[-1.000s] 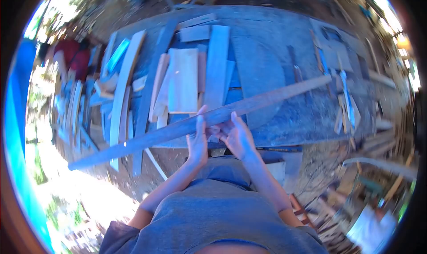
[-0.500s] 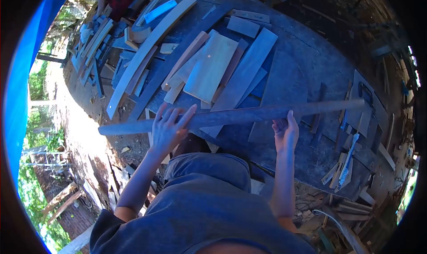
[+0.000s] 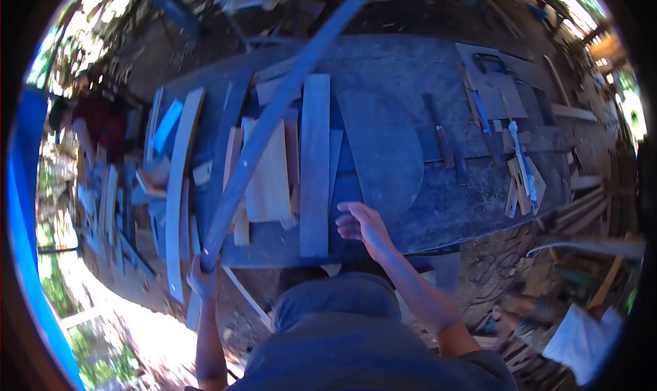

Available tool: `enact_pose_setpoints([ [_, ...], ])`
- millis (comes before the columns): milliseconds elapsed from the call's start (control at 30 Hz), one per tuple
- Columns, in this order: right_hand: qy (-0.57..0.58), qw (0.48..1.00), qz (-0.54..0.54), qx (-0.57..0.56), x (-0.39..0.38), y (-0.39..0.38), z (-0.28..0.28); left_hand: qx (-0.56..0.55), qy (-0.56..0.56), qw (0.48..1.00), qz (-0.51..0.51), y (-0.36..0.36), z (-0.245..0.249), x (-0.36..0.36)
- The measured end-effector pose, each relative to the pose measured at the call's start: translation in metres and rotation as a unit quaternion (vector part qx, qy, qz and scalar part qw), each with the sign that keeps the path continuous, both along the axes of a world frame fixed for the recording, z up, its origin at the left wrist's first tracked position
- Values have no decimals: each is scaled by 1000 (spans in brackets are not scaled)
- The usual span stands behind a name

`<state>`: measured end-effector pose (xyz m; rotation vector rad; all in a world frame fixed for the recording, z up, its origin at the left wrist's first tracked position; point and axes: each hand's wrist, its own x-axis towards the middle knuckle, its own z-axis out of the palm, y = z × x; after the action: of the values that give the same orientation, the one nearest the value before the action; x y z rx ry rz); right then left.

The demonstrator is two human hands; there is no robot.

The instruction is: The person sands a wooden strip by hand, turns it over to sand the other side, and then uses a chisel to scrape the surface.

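Two hands in shot, each doing its own thing. The left hand [image 3: 202, 276] is closed around the bottom end of a long thin strip [image 3: 274, 117], down past the near left corner of the worktop [image 3: 410, 62]. From there the strip runs up and to the right, crossing in front of the pile of offcuts, and its top end goes out of view at the upper edge. Can't tell if it's touching the pile anywhere along the way.

The right hand [image 3: 361, 225] is open and holding nothing, fingers loose and a bit spread. It's over the near edge of the worktop, just right of the near end of a long plank [image 3: 315, 165] and just below a big panel [image 3: 383, 145] with a rounded side. Whether it's actually resting on the surface, no idea.

Under the strip there's a pale board [image 3: 268, 179] sitting in the pile, right beside the plank. Further left a long curved board [image 3: 179, 179] lies along the worktop's left end. Over on the right, well apart from both hands, a chisel [image 3: 438, 134] and some small scraps lie on the dusty top.
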<state>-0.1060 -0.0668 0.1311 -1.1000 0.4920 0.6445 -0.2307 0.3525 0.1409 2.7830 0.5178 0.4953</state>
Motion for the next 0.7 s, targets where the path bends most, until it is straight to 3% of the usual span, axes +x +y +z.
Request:
enact_pose_setpoints([
  [100,12,996,-73,-47,-24,2,-22,-17,44,999,16,55,3,1],
  [300,0,964,-230,-132,-72,21,-40,-42,81,996,15,158,-39,7],
  [367,-17,955,-229,-187,-83,39,-35,-45,130,990,37,176,-51,13],
  [467,-113,930,-123,-326,-71,72,15,-41,116,991,-58,184,-70,23],
  [500,-274,862,-127,-407,-53,80,36,-59,111,988,-86,195,-94,29],
  [600,-471,731,-179,-459,-12,90,137,-101,130,981,-104,206,-121,28],
  [667,-448,739,-184,-469,-7,93,196,-14,146,987,-70,191,-129,34],
  [700,-424,753,-180,-470,-6,95,211,-22,136,987,-81,185,-129,39],
])
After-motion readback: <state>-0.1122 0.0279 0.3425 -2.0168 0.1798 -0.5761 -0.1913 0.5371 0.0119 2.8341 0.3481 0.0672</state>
